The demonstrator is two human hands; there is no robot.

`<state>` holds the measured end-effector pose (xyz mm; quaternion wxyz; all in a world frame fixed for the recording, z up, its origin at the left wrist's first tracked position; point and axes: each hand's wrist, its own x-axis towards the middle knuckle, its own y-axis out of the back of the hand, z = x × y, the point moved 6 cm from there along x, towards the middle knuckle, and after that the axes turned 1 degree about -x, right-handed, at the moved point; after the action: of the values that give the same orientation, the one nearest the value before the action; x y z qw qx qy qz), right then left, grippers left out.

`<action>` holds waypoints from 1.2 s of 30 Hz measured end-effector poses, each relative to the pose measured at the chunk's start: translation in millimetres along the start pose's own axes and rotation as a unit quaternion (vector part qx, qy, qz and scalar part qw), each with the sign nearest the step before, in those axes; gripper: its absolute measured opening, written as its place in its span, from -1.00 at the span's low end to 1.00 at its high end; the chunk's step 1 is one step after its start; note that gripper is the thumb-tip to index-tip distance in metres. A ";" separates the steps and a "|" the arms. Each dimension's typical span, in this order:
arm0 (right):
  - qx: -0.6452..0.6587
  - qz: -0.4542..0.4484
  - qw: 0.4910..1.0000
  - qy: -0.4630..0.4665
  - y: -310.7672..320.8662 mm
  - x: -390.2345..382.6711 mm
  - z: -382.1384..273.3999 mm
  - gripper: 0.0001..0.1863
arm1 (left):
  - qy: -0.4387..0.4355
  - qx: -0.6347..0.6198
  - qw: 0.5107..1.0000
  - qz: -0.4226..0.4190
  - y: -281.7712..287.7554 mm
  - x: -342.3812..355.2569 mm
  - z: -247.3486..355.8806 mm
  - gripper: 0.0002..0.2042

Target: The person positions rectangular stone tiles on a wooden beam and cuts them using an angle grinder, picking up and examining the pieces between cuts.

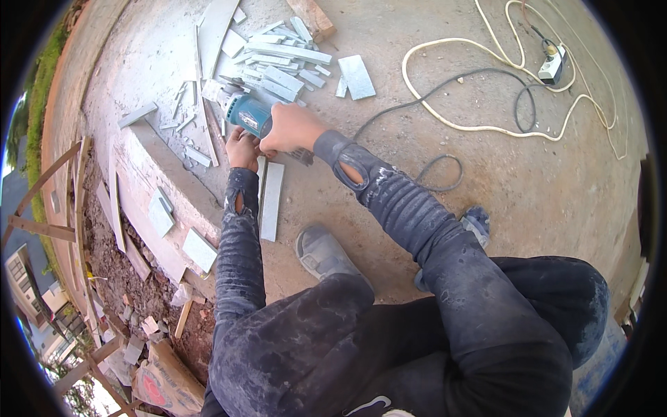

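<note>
My right hand (pixel 295 128) is wrapped round the body of a teal angle grinder (pixel 247 114). The grinder's grey head points to the upper left, among the cut pieces. My left hand (pixel 242 149) is closed just below the tool, its fingers close against the teal body; what they grip is hidden. Beside that hand, a long pale tile strip (pixel 272 201) lies on the concrete. Beyond the grinder is a heap of narrow cut tile strips (pixel 281 66), grey and dusty. A rectangular tile piece (pixel 357 77) lies to the heap's right.
A white cable (pixel 458 125) and a dark cord (pixel 479 71) loop across the concrete at right, near a white power strip (pixel 552 66). On the left runs a raised concrete ledge (pixel 167 163) with tile offcuts (pixel 200 250), then rubble and wooden posts (pixel 42 228). My sandalled foot (pixel 330 254) is close by.
</note>
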<state>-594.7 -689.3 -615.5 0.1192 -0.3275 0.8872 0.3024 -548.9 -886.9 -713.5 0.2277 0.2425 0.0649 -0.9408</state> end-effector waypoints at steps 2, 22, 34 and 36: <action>-0.001 -0.005 1.000 0.001 0.1 5.5 -0.6 -0.49 | 0.002 0.020 1.000 0.003 3.5 1.4 0.4 -0.69; -0.009 -0.027 0.999 -0.015 4.0 16.4 5.0 -0.50 | 0.011 0.029 0.999 0.009 -12.3 -14.2 11.7 -0.71; 0.013 -0.022 1.000 -0.010 -1.4 14.7 16.4 -0.44 | 0.013 0.015 1.000 0.012 -6.3 -8.6 7.0 -0.72; 0.016 -0.005 1.000 -0.013 -2.6 14.2 20.0 -0.52 | 0.016 0.017 1.000 0.008 -5.4 -6.1 5.0 -0.72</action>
<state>-603.5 -685.8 -638.3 0.1372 -0.3257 0.8886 0.2923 -548.8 -880.9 -706.2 0.2303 0.2620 0.0503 -0.9359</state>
